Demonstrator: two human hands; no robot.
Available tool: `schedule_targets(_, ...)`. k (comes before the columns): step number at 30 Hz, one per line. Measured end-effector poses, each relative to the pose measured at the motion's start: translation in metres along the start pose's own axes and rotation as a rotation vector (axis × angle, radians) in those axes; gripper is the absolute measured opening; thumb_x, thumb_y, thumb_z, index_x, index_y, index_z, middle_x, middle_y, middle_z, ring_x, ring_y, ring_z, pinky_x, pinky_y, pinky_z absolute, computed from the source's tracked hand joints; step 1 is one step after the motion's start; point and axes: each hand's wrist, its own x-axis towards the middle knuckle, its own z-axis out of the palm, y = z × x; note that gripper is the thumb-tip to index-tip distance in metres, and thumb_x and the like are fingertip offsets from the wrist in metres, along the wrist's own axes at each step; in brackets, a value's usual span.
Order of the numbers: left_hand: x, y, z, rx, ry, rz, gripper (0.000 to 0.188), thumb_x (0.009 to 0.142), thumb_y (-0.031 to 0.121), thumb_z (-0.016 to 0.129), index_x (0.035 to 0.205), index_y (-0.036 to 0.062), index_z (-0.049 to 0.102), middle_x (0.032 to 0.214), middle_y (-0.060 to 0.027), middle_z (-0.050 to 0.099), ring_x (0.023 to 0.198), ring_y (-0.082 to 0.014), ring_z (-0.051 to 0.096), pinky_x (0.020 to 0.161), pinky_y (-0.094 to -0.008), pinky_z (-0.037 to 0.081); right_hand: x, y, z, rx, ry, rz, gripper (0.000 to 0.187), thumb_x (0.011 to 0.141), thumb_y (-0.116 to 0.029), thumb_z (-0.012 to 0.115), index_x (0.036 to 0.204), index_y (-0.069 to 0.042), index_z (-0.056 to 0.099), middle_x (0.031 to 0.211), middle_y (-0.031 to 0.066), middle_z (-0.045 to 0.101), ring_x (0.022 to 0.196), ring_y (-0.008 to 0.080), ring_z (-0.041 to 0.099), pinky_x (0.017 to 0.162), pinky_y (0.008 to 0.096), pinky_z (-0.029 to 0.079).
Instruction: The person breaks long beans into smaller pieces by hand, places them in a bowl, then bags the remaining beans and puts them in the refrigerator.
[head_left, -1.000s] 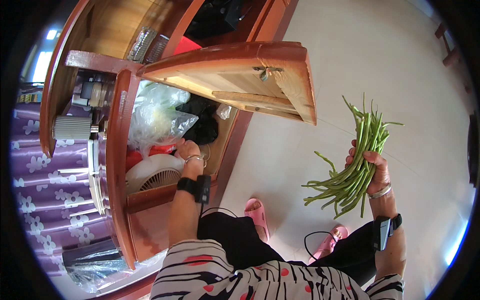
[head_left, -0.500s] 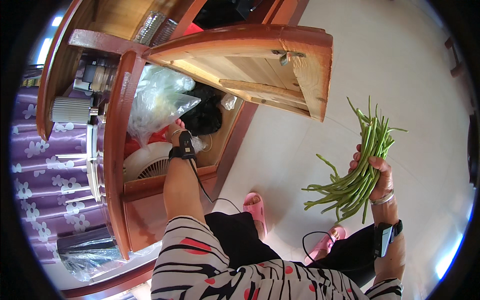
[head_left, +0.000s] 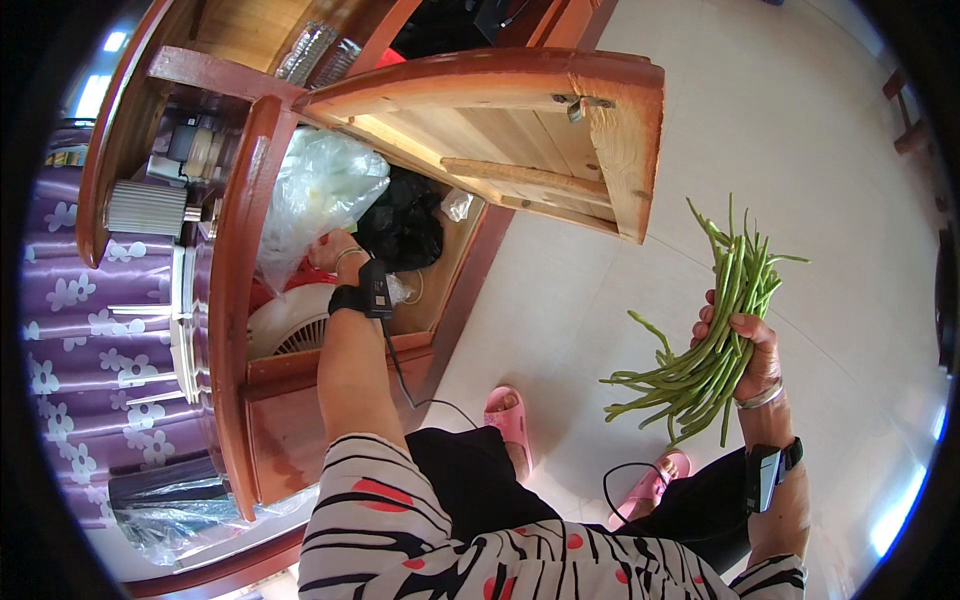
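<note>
In the open cabinet my left hand [head_left: 335, 252] is closed at the lower edge of a clear plastic bag [head_left: 325, 180]; its fingertips are partly hidden. A black plastic bag [head_left: 405, 225] lies right beside that hand. Below it sit some red plastic [head_left: 262, 294] and a white round slatted object [head_left: 285, 322], like a fan part. Out over the floor on the right, my right hand [head_left: 750, 345] is wrapped round a bunch of long green beans [head_left: 715, 350], thumb across the stalks.
A wooden cabinet door [head_left: 540, 150] stands wide open between my hands. Along the left runs the cabinet's post [head_left: 235, 300], beside a purple flowered cloth [head_left: 80, 380]. Cables hang from both wrists. My feet in pink sandals [head_left: 508, 420] stand on the pale tiled floor [head_left: 560, 300].
My left hand has moved slightly up and left, against the clear bag. The bag's loose flap, which stretched right over the black bag, has drawn in. The beans have shifted slightly left.
</note>
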Motion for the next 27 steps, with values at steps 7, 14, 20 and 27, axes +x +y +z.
schedule_targets(7,-0.001,0.098,-0.050,1.213,-0.619,0.608,0.034,0.071,0.017,0.065,0.101,0.0052,0.058,0.106,-0.0074,0.058,0.089,-0.0216,0.056,0.081,-0.0328,0.045,-0.003,-0.008,-0.005,-0.031,0.061,-0.016,0.045,0.069,-0.011,0.056,0.111,0.003,0.046,0.089,0.0132,0.057,0.079,0.0251,0.059,0.073,0.0379,0.051)
schedule_targets(14,0.045,0.093,-0.097,-0.147,-0.521,-0.241,0.052,0.070,0.024,0.067,0.114,0.0027,0.051,0.117,-0.0132,0.053,0.108,-0.0267,0.050,0.091,-0.0391,0.041,0.000,-0.008,0.004,-0.040,0.021,0.034,0.045,0.069,-0.012,0.058,0.110,0.003,0.046,0.087,0.0123,0.056,0.077,0.0234,0.059,0.069,0.0377,0.052)
schedule_targets(20,0.038,0.114,-0.109,-0.931,-0.928,-0.643,0.046,0.079,0.027,0.057,0.116,0.0004,0.049,0.119,-0.0148,0.051,0.108,-0.0309,0.050,0.094,-0.0434,0.039,0.000,-0.007,0.004,-0.038,0.028,0.062,0.049,0.067,-0.011,0.059,0.111,0.002,0.044,0.086,0.0112,0.055,0.077,0.0230,0.058,0.073,0.0359,0.050)
schedule_targets(27,-0.020,0.181,-0.159,-0.920,-0.986,-0.743,0.047,0.090,0.037,0.041,0.117,-0.0016,0.047,0.121,-0.0156,0.051,0.110,-0.0329,0.048,0.096,-0.0492,0.035,0.001,-0.009,-0.001,-0.028,0.027,0.085,0.048,0.067,-0.011,0.059,0.111,0.003,0.044,0.086,0.0114,0.055,0.077,0.0227,0.058,0.073,0.0357,0.051)
